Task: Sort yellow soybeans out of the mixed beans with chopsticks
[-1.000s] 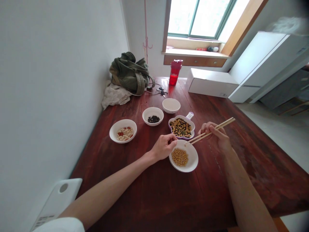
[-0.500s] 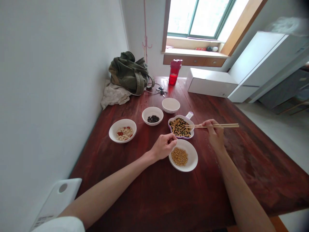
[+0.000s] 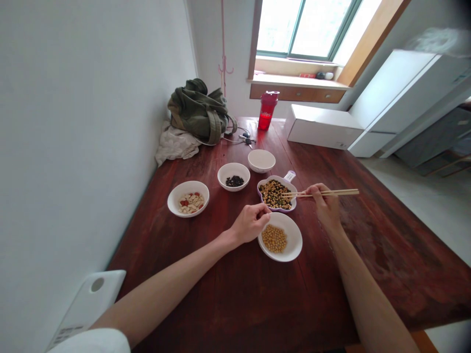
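Note:
My right hand is closed around a pair of wooden chopsticks, their tips among the mixed yellow and black beans in a purple-rimmed dish with a short handle. Nearer to me stands a white bowl of yellow soybeans. My left hand rests at that bowl's left rim with its fingers curled; whether they pinch the rim is unclear. Black beans lie in another white bowl. Farther left, a white bowl holds pale and reddish nuts or seeds.
A white bowl sits behind the dish. Toward the back of the wooden table are a green bag on a cloth, keys, a red bottle and a white box. A wall borders the left side.
My right hand and the chopsticks have shifted slightly left, with the tips still in the dish. My left hand stays by the soybean bowl.

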The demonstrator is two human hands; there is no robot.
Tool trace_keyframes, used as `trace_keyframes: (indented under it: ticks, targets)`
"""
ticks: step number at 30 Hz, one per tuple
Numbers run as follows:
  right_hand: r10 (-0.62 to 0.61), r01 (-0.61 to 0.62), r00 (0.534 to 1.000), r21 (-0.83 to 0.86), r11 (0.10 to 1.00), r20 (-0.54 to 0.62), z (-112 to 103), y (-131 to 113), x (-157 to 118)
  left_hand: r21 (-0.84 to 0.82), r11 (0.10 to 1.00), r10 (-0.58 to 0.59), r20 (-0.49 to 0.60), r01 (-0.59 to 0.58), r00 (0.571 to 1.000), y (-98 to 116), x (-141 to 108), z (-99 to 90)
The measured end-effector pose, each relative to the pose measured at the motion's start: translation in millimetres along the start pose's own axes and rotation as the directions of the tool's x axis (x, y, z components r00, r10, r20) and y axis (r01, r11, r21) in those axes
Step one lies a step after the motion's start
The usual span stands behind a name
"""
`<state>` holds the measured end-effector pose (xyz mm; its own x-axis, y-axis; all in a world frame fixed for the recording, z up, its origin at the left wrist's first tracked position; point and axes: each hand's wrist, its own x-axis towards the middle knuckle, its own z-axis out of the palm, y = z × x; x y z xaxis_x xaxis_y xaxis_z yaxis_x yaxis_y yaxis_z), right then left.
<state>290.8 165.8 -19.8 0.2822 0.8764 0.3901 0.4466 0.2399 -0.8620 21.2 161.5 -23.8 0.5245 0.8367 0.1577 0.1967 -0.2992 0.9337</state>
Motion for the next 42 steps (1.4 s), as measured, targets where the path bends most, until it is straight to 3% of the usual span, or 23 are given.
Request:
trace_keyframes:
  ticks: [24,42]
  targets:
    - [0.016,-0.017,0.999,0.029,0.999,0.04,4.8,8.1,-0.8,-0.004,1.0,0.002,0.001,-0.002,1.0,-2.0,0.3,0.5]
    - [-0.006,0.006,0.999,-0.017,1.0,0.035,6.1,-0.9,-2.1,-0.008,1.0,0.005,0.007,-0.005,1.0,-1.0,0.1,0.6]
